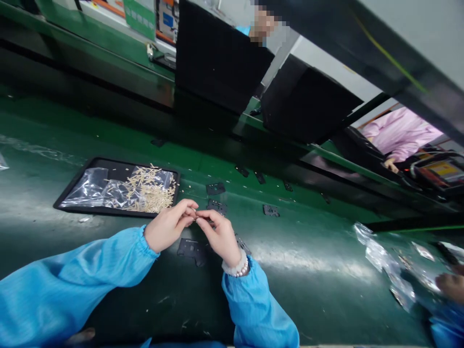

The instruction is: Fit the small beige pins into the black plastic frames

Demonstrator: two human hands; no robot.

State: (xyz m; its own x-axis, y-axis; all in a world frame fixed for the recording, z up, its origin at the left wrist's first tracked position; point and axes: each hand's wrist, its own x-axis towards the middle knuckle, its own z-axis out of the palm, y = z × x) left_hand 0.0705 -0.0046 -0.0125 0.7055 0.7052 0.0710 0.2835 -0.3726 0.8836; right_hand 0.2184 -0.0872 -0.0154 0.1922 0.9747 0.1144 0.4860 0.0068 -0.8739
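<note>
My left hand [167, 226] and my right hand [222, 236] meet fingertip to fingertip above the green table. Both are closed in a pinch, and whatever sits between the fingers is too small to make out. Just left of them lies a black tray [68, 193] with a heap of small beige strips [154, 191] and clear plastic bags [87, 186] in it. Below the hands, a flat black part [192, 250] rests on the table. Further flat black parts, one [215, 188] behind the fingers, lie close by; my right hand partly hides another.
Several more black parts, such as one black plate [271, 210], lie to the right and behind. Clear bags [380, 256] lie at the right, near another person's hand [449, 287]. Dark panels [221, 58] stand across the table; a person in pink [402, 130] sits beyond.
</note>
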